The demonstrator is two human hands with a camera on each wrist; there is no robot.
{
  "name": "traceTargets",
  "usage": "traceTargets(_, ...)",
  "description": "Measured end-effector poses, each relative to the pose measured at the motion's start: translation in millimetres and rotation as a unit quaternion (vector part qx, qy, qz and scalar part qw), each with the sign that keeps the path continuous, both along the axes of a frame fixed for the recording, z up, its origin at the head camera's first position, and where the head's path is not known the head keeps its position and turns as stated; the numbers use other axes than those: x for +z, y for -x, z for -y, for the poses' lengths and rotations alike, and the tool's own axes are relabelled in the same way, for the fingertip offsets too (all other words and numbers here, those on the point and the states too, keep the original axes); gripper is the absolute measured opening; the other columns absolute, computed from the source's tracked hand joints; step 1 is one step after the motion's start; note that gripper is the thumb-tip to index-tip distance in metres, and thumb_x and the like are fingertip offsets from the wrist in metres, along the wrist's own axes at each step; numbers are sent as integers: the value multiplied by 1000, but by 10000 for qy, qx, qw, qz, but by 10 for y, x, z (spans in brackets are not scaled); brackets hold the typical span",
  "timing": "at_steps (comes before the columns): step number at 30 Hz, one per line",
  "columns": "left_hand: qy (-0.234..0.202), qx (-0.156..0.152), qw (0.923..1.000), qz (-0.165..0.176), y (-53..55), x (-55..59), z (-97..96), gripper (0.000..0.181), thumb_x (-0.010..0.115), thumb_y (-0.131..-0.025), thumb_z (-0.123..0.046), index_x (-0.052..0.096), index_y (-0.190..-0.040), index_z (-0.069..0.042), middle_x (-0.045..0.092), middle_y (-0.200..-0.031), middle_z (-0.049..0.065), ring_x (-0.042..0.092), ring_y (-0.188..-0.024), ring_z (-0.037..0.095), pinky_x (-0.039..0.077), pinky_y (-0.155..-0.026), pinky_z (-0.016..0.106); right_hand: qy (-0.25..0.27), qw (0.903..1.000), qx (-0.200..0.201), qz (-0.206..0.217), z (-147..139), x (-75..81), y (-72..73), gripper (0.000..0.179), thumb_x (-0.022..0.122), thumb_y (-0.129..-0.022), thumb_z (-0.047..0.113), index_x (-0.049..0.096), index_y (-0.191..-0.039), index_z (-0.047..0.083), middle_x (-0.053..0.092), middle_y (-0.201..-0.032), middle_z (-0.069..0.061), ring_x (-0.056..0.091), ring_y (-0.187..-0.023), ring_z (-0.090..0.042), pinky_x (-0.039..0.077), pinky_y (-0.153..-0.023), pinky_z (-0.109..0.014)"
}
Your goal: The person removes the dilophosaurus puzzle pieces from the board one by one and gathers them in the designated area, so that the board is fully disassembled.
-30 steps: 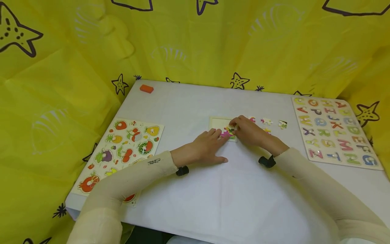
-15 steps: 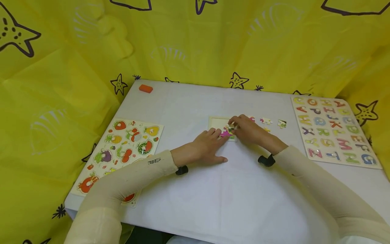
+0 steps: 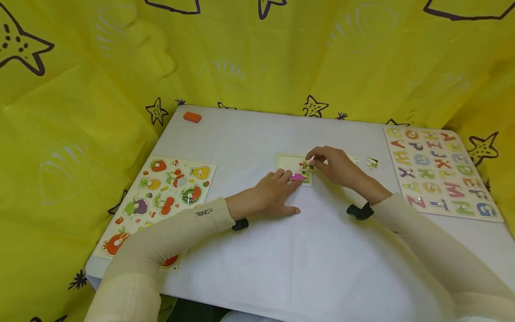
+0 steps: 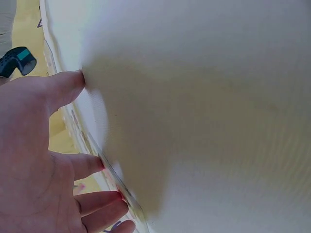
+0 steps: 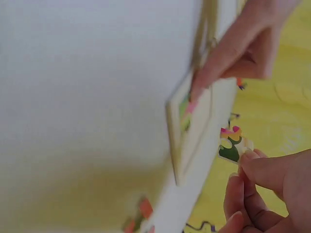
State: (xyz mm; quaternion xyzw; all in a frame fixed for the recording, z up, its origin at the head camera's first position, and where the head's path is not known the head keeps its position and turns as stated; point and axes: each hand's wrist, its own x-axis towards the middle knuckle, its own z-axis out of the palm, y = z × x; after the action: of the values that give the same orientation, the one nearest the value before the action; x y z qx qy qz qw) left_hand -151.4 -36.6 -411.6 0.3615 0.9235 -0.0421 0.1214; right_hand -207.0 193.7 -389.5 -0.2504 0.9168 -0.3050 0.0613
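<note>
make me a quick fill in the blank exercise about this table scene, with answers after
1. The right hand pinches a puzzle piece between its fingers and ____.
2. The puzzle tray, touched by the left hand, lies to the ____ of the letter board.
3. The block near the table's far left corner is ____.

Missing words: thumb; left; orange.

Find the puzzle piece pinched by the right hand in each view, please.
Head: puzzle piece just right of centre, at the right hand's fingertips.
Left wrist: not in it.
Right wrist: right of centre, slightly below the middle.
Shared landmark: the left hand, visible in all three.
</note>
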Motion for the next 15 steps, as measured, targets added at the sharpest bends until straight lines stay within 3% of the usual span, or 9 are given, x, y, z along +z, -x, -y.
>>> traceTargets(4, -24, -11, 10000, 37, -12, 17, 0, 90, 54, -98, -73, 32, -167, -20, 41, -154, 9, 40, -139, 26, 40, -115, 40, -72, 9990, -387, 194, -228, 134, -34, 19, 63, -106, 7, 67, -123, 1, 71, -111, -18, 67, -105, -33, 53, -87, -45)
traceTargets(8, -26, 22, 10000, 68, -28, 34, -3, 89, 54, -98, -72, 32, -167, -20, 41, -155, 9, 39, -141, 26, 40, -115, 40, -278, 9961, -727, 414, -545, 254, -51, 18, 64, -106, 11, 69, -118, 0, 71, -113, -18, 65, -107, -34, 52, -83, -30)
traceTargets(11, -22, 29, 10000, 81, -34, 45, -4, 89, 54, -99, -71, 32, -167, -19, 41, -154, 8, 39, -141, 25, 40, -115, 39, -469, 9933, -865, 599, -807, 313, -60, 19, 64, -106, 14, 70, -117, -1, 71, -114, -19, 64, -105, -34, 48, -77, -17)
traceTargets(15, 15, 19, 9999, 110, -33, 58, -9, 89, 53, -99, -71, 31, -168, -19, 41, -153, 8, 39, -140, 25, 40, -116, 39, -734, 9907, -870, 739, -1169, 304, -68, 24, 64, -107, 18, 70, -118, -2, 71, -115, -19, 63, -103, -30, 46, -75, -13)
